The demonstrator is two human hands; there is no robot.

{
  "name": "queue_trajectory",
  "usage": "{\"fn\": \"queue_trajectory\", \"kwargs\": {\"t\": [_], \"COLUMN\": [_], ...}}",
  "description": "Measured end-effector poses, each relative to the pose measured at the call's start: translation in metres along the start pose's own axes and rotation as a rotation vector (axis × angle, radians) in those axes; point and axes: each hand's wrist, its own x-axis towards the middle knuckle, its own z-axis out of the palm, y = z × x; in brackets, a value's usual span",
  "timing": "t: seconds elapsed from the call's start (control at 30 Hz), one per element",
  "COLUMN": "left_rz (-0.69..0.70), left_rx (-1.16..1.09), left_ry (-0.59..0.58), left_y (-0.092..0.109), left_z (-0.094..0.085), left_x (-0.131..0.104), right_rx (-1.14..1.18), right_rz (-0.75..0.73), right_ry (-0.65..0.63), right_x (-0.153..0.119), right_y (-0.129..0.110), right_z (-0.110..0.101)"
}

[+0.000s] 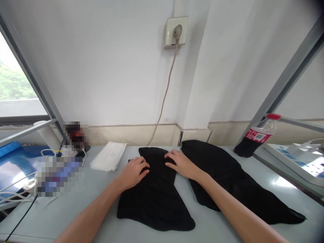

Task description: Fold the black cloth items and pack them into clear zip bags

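Two black cloth pieces lie on the pale table (101, 199). The smaller cloth (154, 199), narrow in the middle and wide at its near end, is spread flat in front of me. On its left edge rests my left hand (136, 171), fingers apart and slightly bent. My right hand (181, 163) touches its upper right edge, with fingers spread and nothing gripped. The larger black cloth (227, 172) stretches out to the right, partly beneath my right forearm.
A stack of white sheets (108, 156) lies left of the cloth. Toward the back right, a cola bottle (258, 136) stands near a metal frame post. Cables and a blue surface (15, 168) are at the left. A plugged cord (168, 84) hangs down the wall.
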Motion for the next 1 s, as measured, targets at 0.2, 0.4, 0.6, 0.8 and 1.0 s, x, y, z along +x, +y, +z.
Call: {"fn": "queue_trajectory", "kwargs": {"t": [0.2, 0.4, 0.6, 0.8, 1.0], "left_rz": [-0.03, -0.109, -0.276, -0.446, -0.265], "left_rx": [0.067, 0.067, 0.109, 0.297, -0.3], "left_ry": [0.02, 0.107, 0.236, 0.157, -0.045], "left_y": [-0.009, -0.01, -0.016, -0.025, -0.021], "left_z": [0.016, 0.02, 0.019, 0.018, 0.003], "left_x": [-0.002, 0.003, 0.007, 0.003, 0.006], "right_rx": [-0.09, -0.108, 0.147, 0.416, 0.603], "right_rz": [0.052, 0.11, 0.155, 0.142, 0.218], "right_ry": [0.096, 0.089, 0.021, -0.156, -0.35], "right_x": [-0.001, 0.001, 0.005, 0.005, 0.001], "right_y": [0.014, 0.008, 0.002, -0.008, -0.016], "right_z": [0.017, 0.019, 0.009, -0.006, -0.022]}}
